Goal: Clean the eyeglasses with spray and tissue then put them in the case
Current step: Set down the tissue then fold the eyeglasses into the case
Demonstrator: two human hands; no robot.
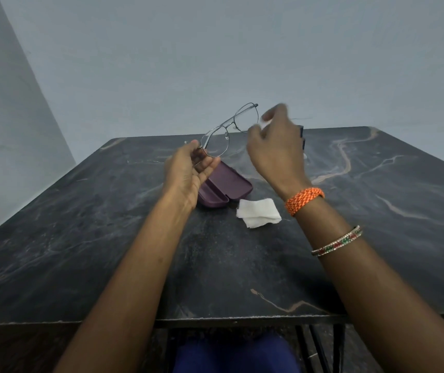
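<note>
A person's left hand (pixel 188 168) pinches one outer corner of the eyeglasses (pixel 229 129), holding them in the air above the dark marbled bench (pixel 81 224). The right hand (pixel 272 146), blurred, has its fingers curled round a small white wad, probably tissue, at the lens farthest from the left hand. The open maroon case (pixel 229 189) lies just below the left hand, and a folded tissue (pixel 258 212) lies beside it, under the right wrist. A dark object behind the right hand may be the spray; it is mostly hidden. With the frame held at one corner only, firm wiping at the far lens could twist the thin metal or lever it loose.
</note>
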